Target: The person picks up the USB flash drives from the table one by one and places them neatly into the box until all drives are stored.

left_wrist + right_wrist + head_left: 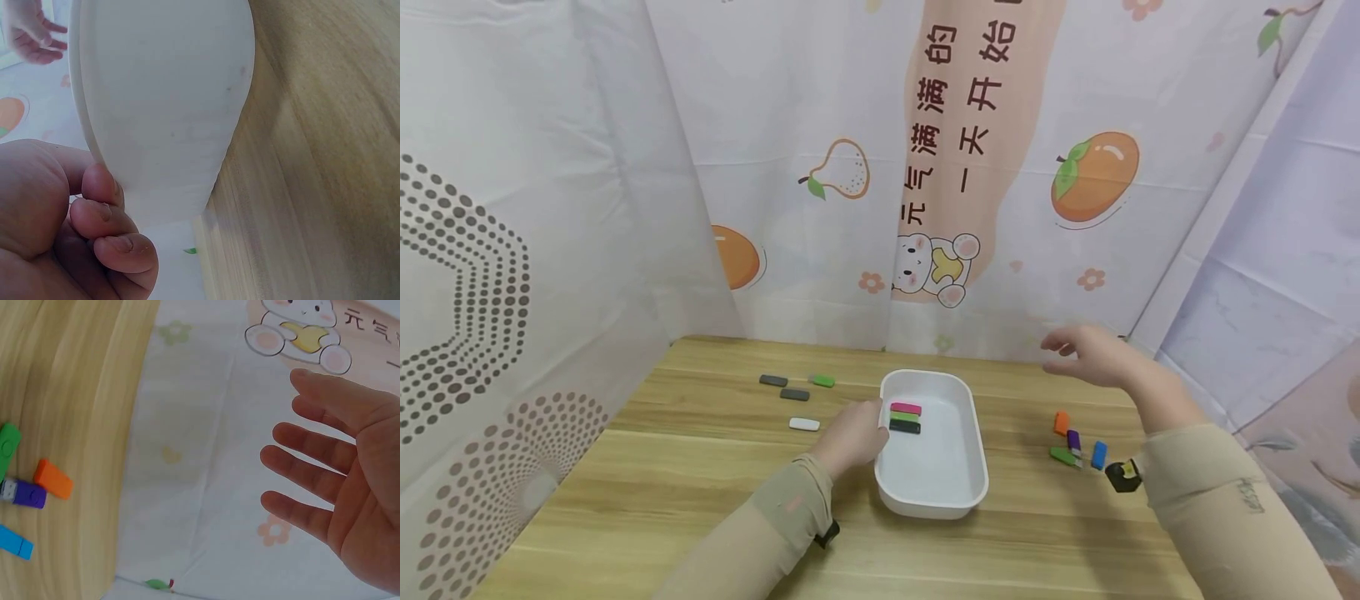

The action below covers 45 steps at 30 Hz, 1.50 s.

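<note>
A white rectangular plastic bin [936, 483] stands on the table, with pink [906, 408], green [905, 417] and black [905, 427] USB sticks side by side in it. My left hand [852, 435] grips the bin's left rim; the left wrist view shows its curled fingers [125, 244] against the outer wall. Up at the right, my right hand [1093, 354] hovers with nothing in it, fingers spread and slightly bent. Below it lie orange [1061, 422], purple [1073, 442], green [1063, 455] and blue [1099, 455] USB sticks.
Left of the bin lie two dark grey sticks [773, 380], a green USB stick [823, 381] and a white stick [804, 424]. Printed curtains [790, 275] hang close behind the wooden table [700, 467] and at both sides.
</note>
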Motion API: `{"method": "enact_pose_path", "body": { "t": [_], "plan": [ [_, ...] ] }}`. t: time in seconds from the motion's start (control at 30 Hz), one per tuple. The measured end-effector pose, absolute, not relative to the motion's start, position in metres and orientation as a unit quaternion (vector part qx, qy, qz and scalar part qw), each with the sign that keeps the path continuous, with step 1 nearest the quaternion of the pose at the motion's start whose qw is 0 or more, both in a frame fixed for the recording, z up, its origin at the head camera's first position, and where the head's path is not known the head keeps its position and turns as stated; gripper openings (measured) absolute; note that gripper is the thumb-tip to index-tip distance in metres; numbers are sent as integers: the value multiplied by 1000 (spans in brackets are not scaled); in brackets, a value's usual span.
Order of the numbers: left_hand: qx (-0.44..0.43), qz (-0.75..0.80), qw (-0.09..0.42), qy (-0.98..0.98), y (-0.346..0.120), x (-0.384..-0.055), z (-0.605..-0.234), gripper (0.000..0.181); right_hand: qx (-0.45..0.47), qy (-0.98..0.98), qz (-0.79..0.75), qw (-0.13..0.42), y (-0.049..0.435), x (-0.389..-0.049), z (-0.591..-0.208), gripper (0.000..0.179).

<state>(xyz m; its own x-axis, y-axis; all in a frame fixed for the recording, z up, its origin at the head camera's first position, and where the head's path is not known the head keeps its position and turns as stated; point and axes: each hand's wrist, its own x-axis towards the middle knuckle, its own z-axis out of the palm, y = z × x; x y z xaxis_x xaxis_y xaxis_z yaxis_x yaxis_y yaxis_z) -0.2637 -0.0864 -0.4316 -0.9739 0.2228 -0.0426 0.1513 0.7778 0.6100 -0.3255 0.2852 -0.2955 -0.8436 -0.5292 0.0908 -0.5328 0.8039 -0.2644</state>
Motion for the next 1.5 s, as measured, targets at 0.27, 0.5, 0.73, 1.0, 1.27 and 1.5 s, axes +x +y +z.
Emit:
{"method": "enact_pose_path", "body": {
  "t": [0.27,0.5,0.73,1.0,1.27,1.5],
  "plan": [
    [99,322,58,940,-87,-265,-433,45,261,-953,151,-33,308,-323,-312,36],
    [101,321,53,940,-86,-267,-436,44,239,-958,145,-60,322,-323,-330,46],
    [114,323,41,939,-87,-266,-436,41,240,-956,149,-83,326,-320,-341,54],
    [111,321,46,939,-87,-265,-436,42,228,-956,157,-97,333,-313,-352,53],
    [109,328,45,937,-86,-264,-434,41,220,-958,163,-90,343,-310,-369,45],
    [104,328,47,938,-87,-263,-433,42,224,-960,149,-85,345,-307,-378,42]
  ]
}}
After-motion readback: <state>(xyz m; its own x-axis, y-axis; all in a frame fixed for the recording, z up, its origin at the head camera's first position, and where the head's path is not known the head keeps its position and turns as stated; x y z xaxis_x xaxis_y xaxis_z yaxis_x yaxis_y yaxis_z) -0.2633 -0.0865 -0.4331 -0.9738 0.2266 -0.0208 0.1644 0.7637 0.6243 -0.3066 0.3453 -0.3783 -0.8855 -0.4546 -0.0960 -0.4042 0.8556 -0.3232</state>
